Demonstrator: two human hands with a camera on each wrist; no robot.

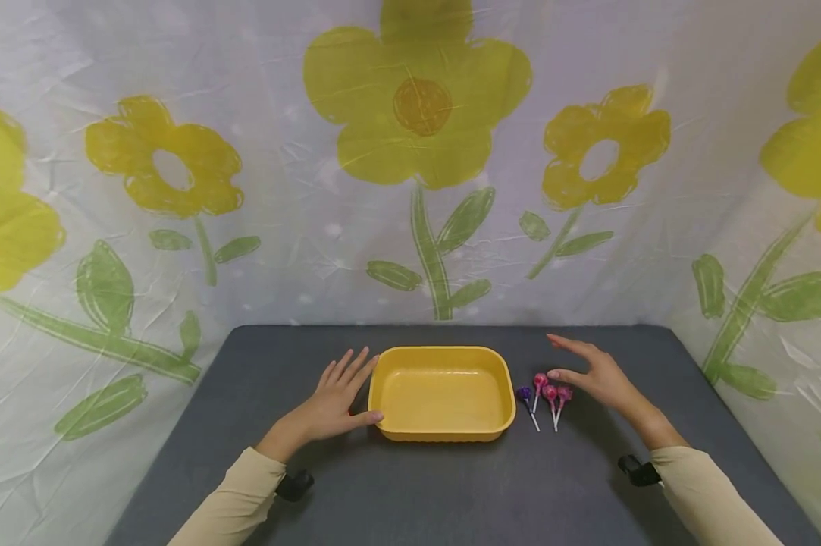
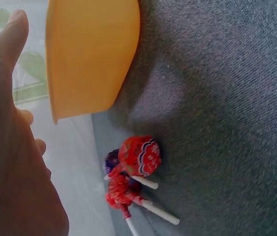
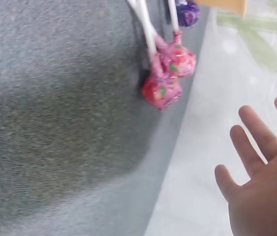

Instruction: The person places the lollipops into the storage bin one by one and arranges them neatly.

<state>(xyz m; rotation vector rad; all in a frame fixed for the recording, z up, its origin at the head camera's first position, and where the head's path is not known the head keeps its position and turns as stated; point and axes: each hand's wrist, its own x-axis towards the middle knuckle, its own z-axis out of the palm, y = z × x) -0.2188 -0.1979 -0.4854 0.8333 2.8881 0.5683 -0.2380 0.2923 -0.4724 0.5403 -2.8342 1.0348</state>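
A yellow rectangular tray (image 1: 442, 390) lies on the table with nothing inside it. At its left end my left hand (image 1: 331, 406) hovers palm down, fingers spread, thumb over the near left rim. Red-wrapped lollipops (image 2: 141, 156) and a purple one (image 2: 111, 161) lie below that hand in the left wrist view; the hand mostly hides them from the head view. To the right of the tray lie three pink lollipops (image 1: 550, 393) and a purple lollipop (image 1: 524, 394), white sticks toward me. Just right of these, my right hand (image 1: 604, 379) hangs above the table, fingers extended, holding nothing.
The dark grey table (image 1: 444, 485) ends at a hanging cloth (image 1: 280, 189) printed with yellow flowers, which encloses the back and both sides. A black wrist camera (image 1: 294, 485) sits at the left cuff and another wrist camera (image 1: 638, 471) at the right.
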